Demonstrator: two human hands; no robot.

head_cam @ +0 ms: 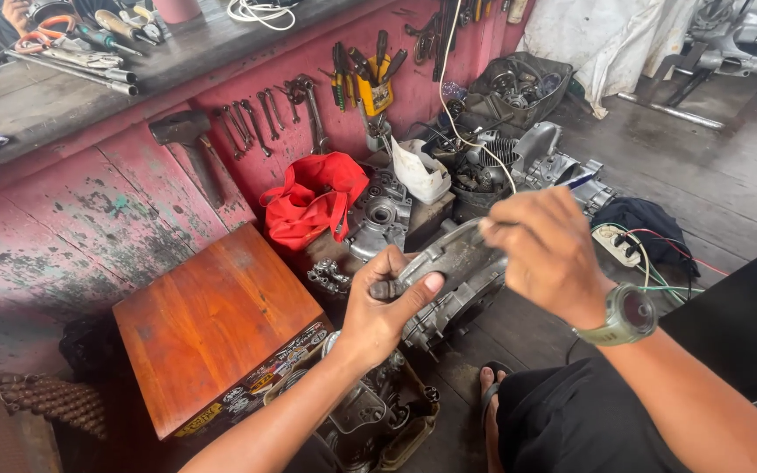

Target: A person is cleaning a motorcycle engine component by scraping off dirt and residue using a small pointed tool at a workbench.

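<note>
Head view, read from left to right across the workshop floor.

1. Far left: a weathered pink workbench front (72, 228) with a hammer (187, 140) and a row of spanners (260, 118) hung on it; loose hand tools lie on the bench top.
2. Below it: a wooden box (212, 324) with stickers along its lower edge, standing just left of the work area.
3. Centre rear: a red cloth bag (313, 200) beside a bare engine case half (380, 213) and, further right, a partly stripped engine (519, 162).
4. Left hand (378, 311): fingers clenched round the near end of a grey metal engine cover (449, 258), thumb pressed along its top edge.
5. The engine cover is held up in the air between both hands, directly above a crankcase (449, 315) on the floor and apart from it.
6. Right hand (549, 254): fingers curled over the far end of the cover, grasping it; a wristwatch (624, 317) is on that wrist.
7. Stage, as judged: the cover is off the crankcase and in hand. Whether it is being lifted away or offered up for fitting cannot be told. No fasteners or tool are in either hand, so any bolting appears not yet done.
</note>
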